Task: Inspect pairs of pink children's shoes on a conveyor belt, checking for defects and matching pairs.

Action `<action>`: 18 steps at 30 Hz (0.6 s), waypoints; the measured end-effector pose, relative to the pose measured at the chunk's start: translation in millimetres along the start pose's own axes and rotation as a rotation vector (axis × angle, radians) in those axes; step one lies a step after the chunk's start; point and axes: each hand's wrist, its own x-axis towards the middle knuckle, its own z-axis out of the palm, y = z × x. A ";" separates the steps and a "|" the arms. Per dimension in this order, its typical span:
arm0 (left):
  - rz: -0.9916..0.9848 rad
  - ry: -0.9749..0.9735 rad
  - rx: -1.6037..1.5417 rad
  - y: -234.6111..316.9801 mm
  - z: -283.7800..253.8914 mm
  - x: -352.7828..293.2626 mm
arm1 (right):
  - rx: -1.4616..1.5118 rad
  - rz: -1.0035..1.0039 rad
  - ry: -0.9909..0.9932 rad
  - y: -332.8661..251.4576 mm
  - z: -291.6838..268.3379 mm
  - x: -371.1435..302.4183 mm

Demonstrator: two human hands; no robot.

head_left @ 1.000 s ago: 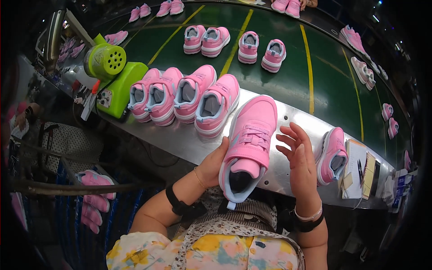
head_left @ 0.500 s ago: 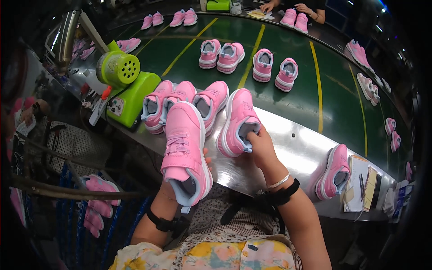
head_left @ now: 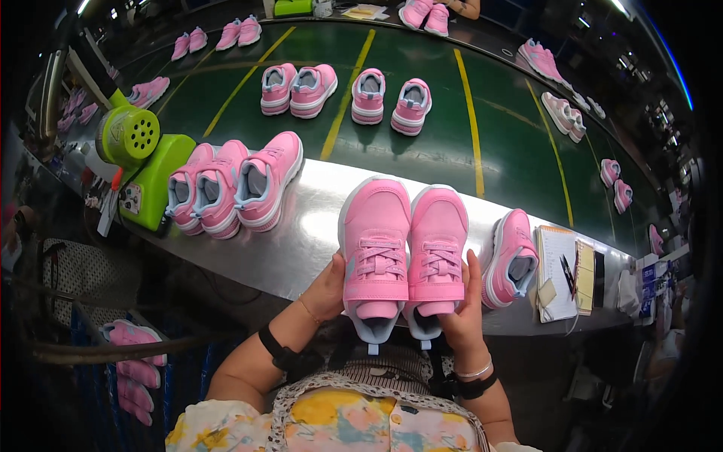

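Note:
Two pink sneakers with white soles and pale blue linings are held side by side in front of me, toes pointing away. My left hand (head_left: pixel 325 290) is closed on the outer side of the left sneaker (head_left: pixel 376 252). Gripping the right sneaker (head_left: pixel 439 248) near its heel and outer side is my right hand (head_left: pixel 462 313). The uppers face up, with their straps fastened, and the two shoes touch along their inner sides. Most fingers are hidden behind or beneath the shoes. A single pink sneaker (head_left: pixel 514 256) stands on the metal bench just right of my right hand.
On the metal bench (head_left: pixel 316 218), three pink sneakers (head_left: pixel 226 188) stand at left beside a green machine (head_left: pixel 154 177). A notebook (head_left: pixel 556 275) with pens lies at right. Beyond, a green conveyor (head_left: pixel 301 143) with yellow lines carries more shoes. Another person's arm (head_left: pixel 461 7) shows at the far side.
The sneaker under my right hand has been lifted from the bench and brought alongside the one in my left. Both now sit level together, and the view has swung to the right.

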 end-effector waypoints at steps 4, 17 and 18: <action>0.004 -0.061 0.080 -8.5 -2.3 4.2 | 0.338 0.032 -0.100 7.9 -13.8 -10.6; 0.000 -0.128 0.337 -26.8 -14.5 -13.5 | 0.609 0.353 -0.362 19.6 -34.8 -20.0; 0.002 -0.127 0.305 -27.0 -16.9 -14.6 | 0.607 0.348 -0.351 26.1 -36.8 -18.9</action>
